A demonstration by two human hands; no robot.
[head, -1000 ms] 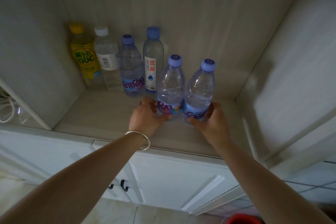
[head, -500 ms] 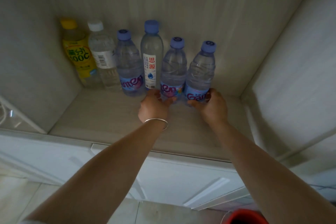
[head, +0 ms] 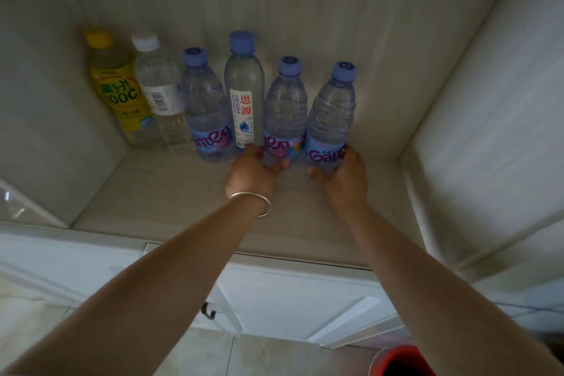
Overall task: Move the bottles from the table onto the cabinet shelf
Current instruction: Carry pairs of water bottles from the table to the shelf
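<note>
Several bottles stand in a row along the back of the cabinet shelf [head: 171,192]. My left hand [head: 251,172] grips the base of a blue-capped water bottle [head: 285,110]. My right hand [head: 343,177] grips the base of the rightmost blue-capped water bottle [head: 331,113]. Both bottles stand upright on the shelf, side by side. Left of them are a tall blue-capped bottle with a white label [head: 244,88], another blue-capped bottle [head: 204,104], a white-capped clear bottle [head: 160,91] and a yellow drink bottle [head: 117,85].
The shelf is a recess with side walls left [head: 45,101] and right [head: 488,101]. White cabinet doors [head: 299,296] with a dark handle [head: 209,311] sit below. A red container [head: 399,360] stands on the tiled floor at the bottom right.
Both hands have pushed their two bottles from the shelf's front back into the row; the hands still hold the bottle bases.
</note>
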